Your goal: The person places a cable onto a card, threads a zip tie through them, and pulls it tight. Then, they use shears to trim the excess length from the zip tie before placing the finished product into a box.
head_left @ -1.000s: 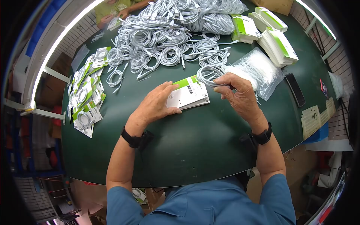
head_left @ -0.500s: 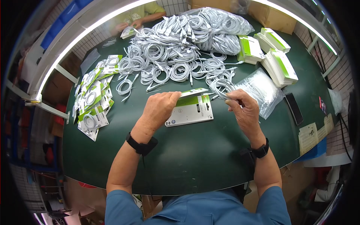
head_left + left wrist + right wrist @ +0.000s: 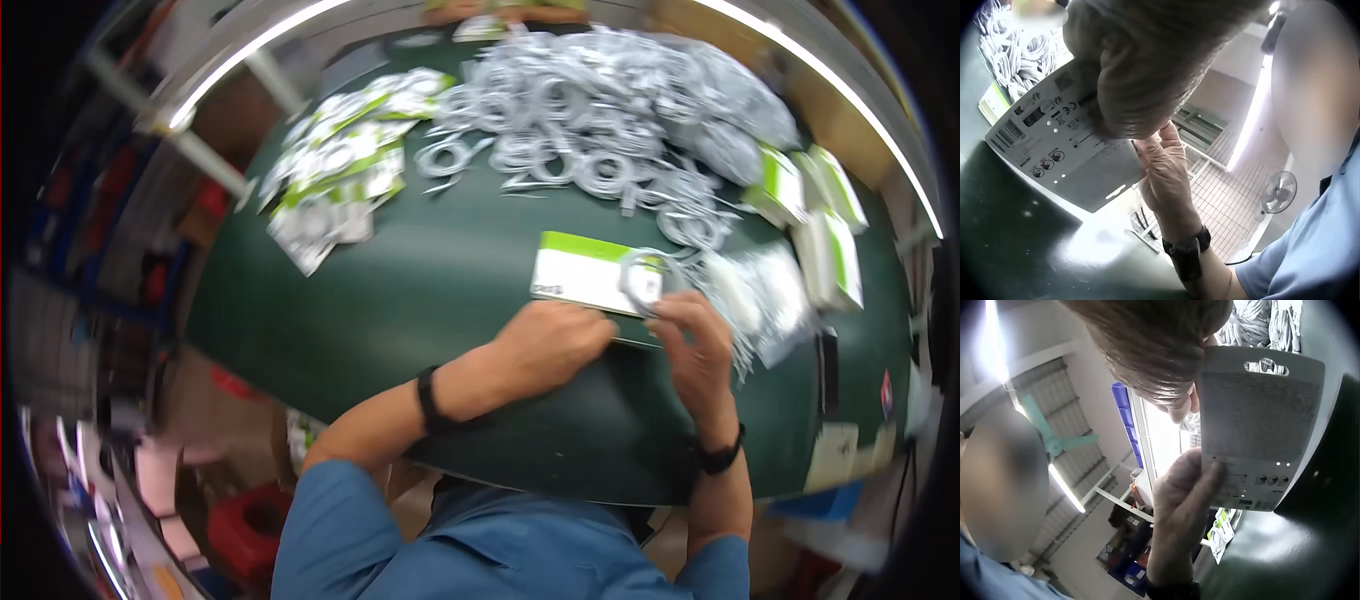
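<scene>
My left hand (image 3: 555, 345) grips a white and green packaging card (image 3: 575, 275) by its lower edge. The card's back, printed with small text and a barcode (image 3: 1007, 135), faces the left wrist camera. A coil of grey cable (image 3: 637, 285) is pinched between the thumb and fingers of my right hand (image 3: 700, 345), overlapping the card's right end in the head view. Both hands meet the card from opposite ends in the right wrist view, where its hang slot (image 3: 1266, 367) shows at the top. The head view is blurred by motion.
A large heap of coiled cables (image 3: 560, 100) covers the back of the green table. Carded cables (image 3: 335, 165) lie at the left. Card stacks (image 3: 825, 260), a bag of white strips (image 3: 770, 300) and a black phone (image 3: 828, 370) are at the right.
My left hand has lifted the top card off the pile and tilted it up. My right hand has brought the cable coil over to the card. The head view has swung left.
</scene>
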A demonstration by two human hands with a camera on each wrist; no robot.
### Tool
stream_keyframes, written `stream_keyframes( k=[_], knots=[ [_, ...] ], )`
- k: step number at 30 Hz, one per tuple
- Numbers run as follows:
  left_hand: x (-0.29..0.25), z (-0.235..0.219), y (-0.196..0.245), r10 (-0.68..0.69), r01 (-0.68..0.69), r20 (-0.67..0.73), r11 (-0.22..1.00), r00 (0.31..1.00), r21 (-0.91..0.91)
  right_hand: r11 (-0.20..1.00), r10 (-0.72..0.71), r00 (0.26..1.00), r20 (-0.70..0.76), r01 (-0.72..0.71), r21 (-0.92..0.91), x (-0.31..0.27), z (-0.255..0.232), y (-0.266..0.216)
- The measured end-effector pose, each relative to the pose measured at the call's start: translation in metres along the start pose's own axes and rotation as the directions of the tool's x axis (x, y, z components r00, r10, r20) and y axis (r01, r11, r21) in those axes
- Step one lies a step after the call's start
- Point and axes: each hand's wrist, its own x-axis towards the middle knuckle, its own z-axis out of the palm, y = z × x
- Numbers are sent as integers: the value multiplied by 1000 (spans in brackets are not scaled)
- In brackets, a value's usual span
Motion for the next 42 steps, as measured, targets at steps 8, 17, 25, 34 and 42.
stream_keyframes(
  k=[8, 17, 25, 34, 42],
  knots=[
    [10, 14, 2, -14, 28, -212, 998, 977, 60, 973, 231, 972, -41, -230, 24, -29, 9, 43],
    [-36, 2, 54, -581, 348, 140, 263, 802, -900, 997, 62, 995, -72, -65, -49, -49, 9, 65],
    [-54, 54, 51, -501, 80, 561, -695, 660, -715, 887, -427, 903, 49, 429, -172, -48, 38, 26],
    [-63, 43, 45, -538, 74, 551, -669, 638, -740, 974, -219, 974, 55, 214, 73, -22, 29, -23],
    [-12, 44, 16, -504, 134, 436, -528, 746, -839, 998, 1, 998, -62, 3, 55, -10, -8, -11]
  ],
)
